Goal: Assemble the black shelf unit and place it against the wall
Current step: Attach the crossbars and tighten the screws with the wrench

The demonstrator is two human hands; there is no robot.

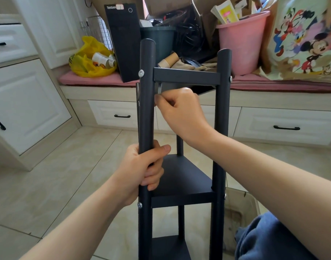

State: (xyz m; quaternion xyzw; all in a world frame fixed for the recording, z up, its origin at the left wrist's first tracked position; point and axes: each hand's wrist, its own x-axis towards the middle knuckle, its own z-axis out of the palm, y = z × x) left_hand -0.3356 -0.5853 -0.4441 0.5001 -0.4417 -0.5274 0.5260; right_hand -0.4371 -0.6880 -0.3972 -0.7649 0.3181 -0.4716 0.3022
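Tile floor, with white drawers and a cluttered window seat behind. The black shelf unit stands upright on the floor, between the person and the floor's far edge under the drawers. It is not yet at a wall.

Left hand: grip wrapped round the left post, just above the middle shelf. Right hand: grip pinching a small grey metal tool just under the top shelf, on the inner side of the left post, opposite the screw head. The tool type is too small to tell, probably a key or spanner.

Judgement: the step is tightening the top-shelf joint at the left post.
- Seat the tool fully before turning.
- Use short turns, since post and shelf crowd the swing.
- The left hand should brace the post against the twist, so the unit doesn't walk on the tile.
- Check the shelf sits square to the right post before the final snug.
- Snug, not forced: the panel edge looks thin.
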